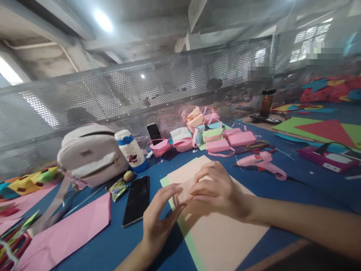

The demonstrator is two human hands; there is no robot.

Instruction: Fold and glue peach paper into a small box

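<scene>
Between my two hands is a small folded piece of peach paper (186,191), held just above a stack of sheets. My left hand (162,210) grips its left end between thumb and fingers. From the other side, my right hand (216,186) has its fingers curled over the paper, hiding part of it. Below lies a large peach sheet (225,233), with a light green sheet (188,241) showing along its left edge. A pink glue gun (262,162) rests to the right of my right hand. Left of my left hand lies a black phone (137,201).
Several small paper bags (217,146) stand at the back, near a perforated metal screen (169,90). At left are a white backpack (91,154), a bottle (132,152), pink paper (70,233) and scissors (17,246). A purple device (328,158) and coloured sheets (299,128) lie at right.
</scene>
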